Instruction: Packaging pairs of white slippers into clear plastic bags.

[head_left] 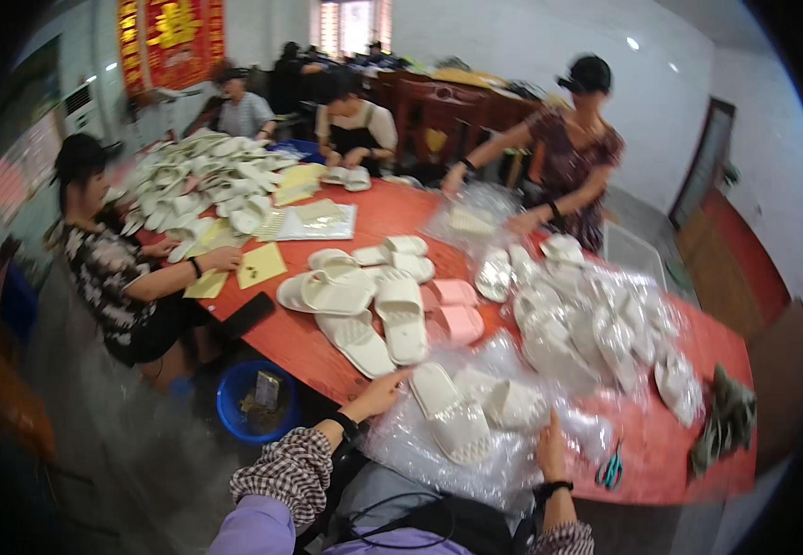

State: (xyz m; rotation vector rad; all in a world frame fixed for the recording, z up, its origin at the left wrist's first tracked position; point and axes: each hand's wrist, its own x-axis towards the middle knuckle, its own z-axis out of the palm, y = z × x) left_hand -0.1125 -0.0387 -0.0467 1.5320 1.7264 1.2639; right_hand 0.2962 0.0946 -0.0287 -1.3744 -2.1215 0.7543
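Observation:
In front of me, a pair of white slippers [454, 418] lies on a stack of clear plastic bags [420, 455] at the table's near edge; one slipper slants toward me. My left hand [375, 398] is closed on the left edge of the plastic. My right hand [551, 451] grips the plastic on the other side, thumb pointing up; its other fingers are partly hidden. Just beyond my left hand lie several loose white slippers [401, 319], and beside them a pair of pink slippers [455, 313].
Bagged white slippers [595, 324] are heaped to the right on the red table [327, 356]. Teal-handled scissors [610, 470] and a dark green cloth [727, 421] lie near my right hand. A blue basin [226, 400] stands on the floor. Co-workers sit and stand around; a large slipper pile [202, 176] is far left.

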